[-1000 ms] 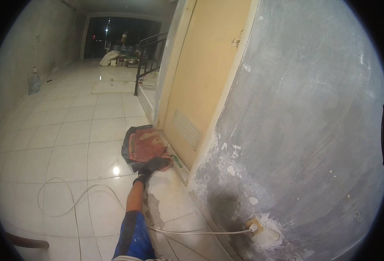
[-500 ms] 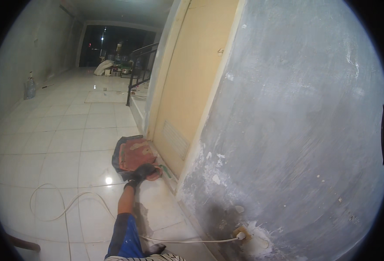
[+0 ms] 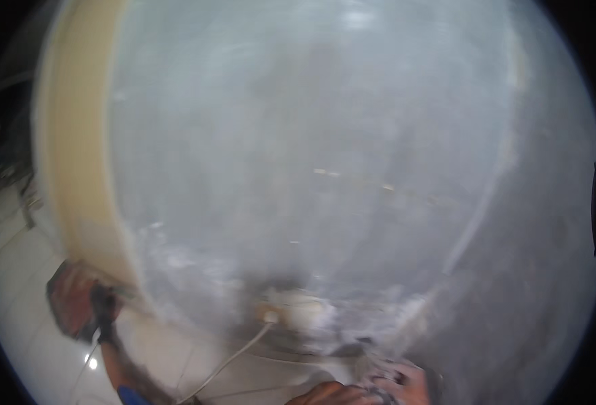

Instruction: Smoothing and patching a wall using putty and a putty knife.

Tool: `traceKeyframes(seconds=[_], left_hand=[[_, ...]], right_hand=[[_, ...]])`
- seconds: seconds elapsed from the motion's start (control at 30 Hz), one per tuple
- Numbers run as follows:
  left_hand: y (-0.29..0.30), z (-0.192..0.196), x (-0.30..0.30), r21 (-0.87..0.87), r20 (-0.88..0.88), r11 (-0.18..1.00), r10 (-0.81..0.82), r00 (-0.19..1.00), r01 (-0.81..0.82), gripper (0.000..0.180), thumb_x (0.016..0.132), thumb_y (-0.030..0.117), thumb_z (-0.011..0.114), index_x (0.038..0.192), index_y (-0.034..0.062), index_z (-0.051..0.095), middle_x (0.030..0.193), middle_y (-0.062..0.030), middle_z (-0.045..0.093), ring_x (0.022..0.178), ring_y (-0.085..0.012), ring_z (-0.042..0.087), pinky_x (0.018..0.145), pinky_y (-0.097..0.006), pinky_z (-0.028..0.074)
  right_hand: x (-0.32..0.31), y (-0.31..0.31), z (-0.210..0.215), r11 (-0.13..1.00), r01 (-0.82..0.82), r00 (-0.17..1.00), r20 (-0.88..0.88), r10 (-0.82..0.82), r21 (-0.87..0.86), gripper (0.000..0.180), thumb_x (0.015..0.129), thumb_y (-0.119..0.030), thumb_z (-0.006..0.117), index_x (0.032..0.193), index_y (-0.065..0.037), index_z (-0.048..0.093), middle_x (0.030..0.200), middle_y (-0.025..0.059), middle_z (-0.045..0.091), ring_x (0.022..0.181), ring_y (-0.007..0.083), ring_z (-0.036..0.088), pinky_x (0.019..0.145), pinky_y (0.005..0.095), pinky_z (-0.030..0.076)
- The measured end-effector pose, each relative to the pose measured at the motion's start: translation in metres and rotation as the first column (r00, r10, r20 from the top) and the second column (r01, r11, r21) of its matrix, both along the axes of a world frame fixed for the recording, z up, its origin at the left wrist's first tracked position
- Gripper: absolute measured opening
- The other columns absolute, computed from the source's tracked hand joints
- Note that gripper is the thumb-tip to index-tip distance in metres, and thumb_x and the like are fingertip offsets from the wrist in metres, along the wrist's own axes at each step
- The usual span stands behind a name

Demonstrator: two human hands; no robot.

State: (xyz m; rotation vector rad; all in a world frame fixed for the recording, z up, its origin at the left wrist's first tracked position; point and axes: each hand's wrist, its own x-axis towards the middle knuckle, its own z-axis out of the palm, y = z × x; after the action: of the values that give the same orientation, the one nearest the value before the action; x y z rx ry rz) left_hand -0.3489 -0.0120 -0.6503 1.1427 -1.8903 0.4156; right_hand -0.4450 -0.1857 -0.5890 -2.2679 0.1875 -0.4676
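Observation:
At the left, by the foot of the cream door, a worn red and dark bag-like thing (image 3: 68,302) lies on the floor. My left hand (image 3: 102,307), in a dark glove, reaches over its right side and seems closed on it; blur hides the single fingers. Along the bottom edge, right of the middle, my right hand (image 3: 342,393) is partly cut off by the frame and smeared. It is beside a dusty orange and whitish thing (image 3: 406,378) close to the wall; its kind is unclear, and I cannot tell whether the hand grips it.
A white plug (image 3: 271,316) sits in a wall socket amid crumbled plaster, its pale cord (image 3: 234,356) crossing the tiles between my arms. The grey wall (image 3: 298,148) bends at a corner on the right. The cream door (image 3: 82,135) stands left.
The view has swung right, bringing the wall corner, the orange thing and my right hand into sight. My left hand stays at the red bag, which remains by the door.

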Motion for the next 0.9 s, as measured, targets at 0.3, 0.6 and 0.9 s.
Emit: traceKeyframes(seconds=[0.3,0.6,0.9], left_hand=[[0.012,0.019,0.009,-0.134,0.134,0.942,0.326,0.936,-0.308,0.042,0.073,0.018,0.068,0.113,0.0094,0.058,0.122,-0.0124,0.05,0.118,-0.0327,0.045,0.101,-0.051,0.036],[0.042,0.001,0.0,-0.019,0.154,0.991,0.136,0.979,-0.134,0.034,0.072,0.007,0.061,0.106,0.0036,0.061,0.111,-0.0129,0.059,0.107,-0.0324,0.057,0.085,-0.039,0.051],[0.072,-0.038,0.061,-0.28,-0.04,0.903,0.327,0.944,-0.325,0.022,0.088,0.003,0.055,0.11,-0.0009,0.057,0.121,-0.019,0.055,0.109,-0.0363,0.057,0.09,-0.041,0.049]], right_hand=[[0.008,0.076,-0.069,0.952,0.26,0.927,0.235,-0.294,0.164,0.03,0.084,-0.02,0.063,0.11,-0.005,0.06,0.092,0.0112,0.061,0.085,0.0237,0.06,0.074,0.0332,0.047],[-0.018,0.145,-0.086,0.839,0.496,0.727,0.42,-0.543,0.226,0.026,0.086,-0.02,0.05,0.1,0.001,0.058,0.088,0.0151,0.061,0.087,0.0288,0.06,0.076,0.0353,0.047],[0.073,0.18,-0.092,0.867,0.443,0.615,0.627,-0.478,0.227,0.021,0.092,-0.014,0.043,0.102,0.001,0.055,0.076,0.0051,0.059,0.061,0.0161,0.057,0.057,0.0257,0.046]])
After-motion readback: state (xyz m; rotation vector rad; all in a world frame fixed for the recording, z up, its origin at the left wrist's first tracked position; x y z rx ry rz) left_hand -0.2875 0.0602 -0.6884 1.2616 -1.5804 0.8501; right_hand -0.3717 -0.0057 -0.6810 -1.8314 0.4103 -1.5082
